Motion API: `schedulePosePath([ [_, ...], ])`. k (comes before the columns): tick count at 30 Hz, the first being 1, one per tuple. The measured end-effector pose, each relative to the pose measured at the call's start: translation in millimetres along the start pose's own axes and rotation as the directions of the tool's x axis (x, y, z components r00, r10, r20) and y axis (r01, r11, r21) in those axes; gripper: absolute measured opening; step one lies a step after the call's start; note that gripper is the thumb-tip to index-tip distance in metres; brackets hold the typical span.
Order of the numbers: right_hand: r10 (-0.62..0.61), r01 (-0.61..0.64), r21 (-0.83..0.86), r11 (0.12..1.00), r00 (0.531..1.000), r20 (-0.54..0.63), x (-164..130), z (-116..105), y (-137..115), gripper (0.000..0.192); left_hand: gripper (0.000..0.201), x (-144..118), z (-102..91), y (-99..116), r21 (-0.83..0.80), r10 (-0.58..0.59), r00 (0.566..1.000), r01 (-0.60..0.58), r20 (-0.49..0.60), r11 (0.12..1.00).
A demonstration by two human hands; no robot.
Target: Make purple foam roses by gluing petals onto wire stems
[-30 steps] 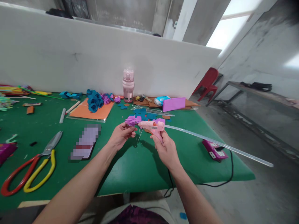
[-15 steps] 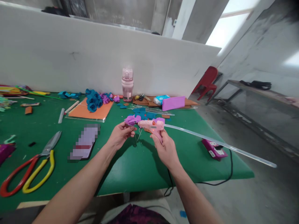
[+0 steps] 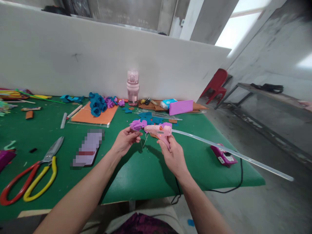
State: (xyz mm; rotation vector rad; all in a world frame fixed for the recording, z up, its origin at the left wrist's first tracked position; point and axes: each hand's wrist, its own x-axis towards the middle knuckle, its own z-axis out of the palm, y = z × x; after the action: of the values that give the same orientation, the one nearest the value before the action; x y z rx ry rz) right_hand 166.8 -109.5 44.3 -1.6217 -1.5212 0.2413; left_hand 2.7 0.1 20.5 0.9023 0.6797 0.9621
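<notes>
My left hand (image 3: 127,141) is closed on a purple craft flower (image 3: 137,125), its fingers pinching the underside. My right hand (image 3: 172,155) grips the handle of a pink hot glue gun (image 3: 158,130). The nozzle points left and sits right at the flower; whether it touches cannot be made out. A long clear glue stick (image 3: 229,150) sticks out of the gun's back end, reaching past the table's right side. The gun's thin wire stand hangs below its front. Behind the gun lie teal pieces (image 3: 146,116) and another purple piece (image 3: 166,124).
Large scissors (image 3: 46,169) and a phone (image 3: 87,148) lie on the green table (image 3: 131,182) at left. Orange sheets (image 3: 97,118) bear teal flowers (image 3: 97,105). A pink bottle (image 3: 133,88) stands by the white partition (image 3: 102,58). A purple power strip (image 3: 223,155) with black cord lies right.
The glue gun has tilted very slightly, and the free end of its glue stick has shifted a little right and down. Both hands keep their holds.
</notes>
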Motion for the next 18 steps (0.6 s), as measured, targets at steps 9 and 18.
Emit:
schedulePosePath([
  [9,0.050,-0.051,0.076,0.996,0.999,0.017,-1,-3,-1,0.025,0.027,-1,1.5,1,-0.003,-0.007,1.000,0.007,-0.021,1.000],
  [18,0.357,-0.439,0.712,0.548,0.893,0.275,3,-6,11,0.024,0.023,1,-2.2,-1,-0.065,-0.018,1.000,0.017,-0.012,0.998],
])
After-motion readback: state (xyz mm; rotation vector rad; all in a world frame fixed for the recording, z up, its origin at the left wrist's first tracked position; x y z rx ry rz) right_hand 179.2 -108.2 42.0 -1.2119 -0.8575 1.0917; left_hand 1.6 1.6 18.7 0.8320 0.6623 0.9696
